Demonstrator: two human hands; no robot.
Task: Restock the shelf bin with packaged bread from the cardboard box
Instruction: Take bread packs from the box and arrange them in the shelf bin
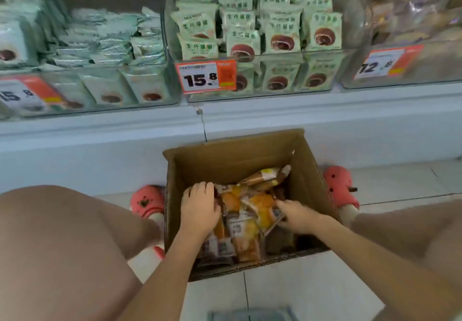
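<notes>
Box (310,170): cardboard, open top, on floor (312,293) btwn the person's knees, just below shelf front (275,120); far rim near shelf base, near rim toward camera.
Bread (252,210): orange/yellow packs piled in box bottom, mostly centre & left; right side of box bottom looks dark, can't tell what's there.
Left hand (200,205): inside box, palm down on left of pile, fingers curled over pack edges; looks like it grips packs.
Right hand (297,217): inside box, at right of pile, fingers pinch a pack's corner.
Room in box: walls stand well above pile; gap btwn right hand & right wall, left hand near left wall.
Bin (260,78): clear, on shelf straight above box, tag (205,77) "15.8" on front lip; green packs (238,45) stacked to abt rim, some above it.
Side bins: one left (100,88), one right (405,70), touching or just beside middle bin.
Shoes (147,202): pink, either side of box, left one touching box wall.
</notes>
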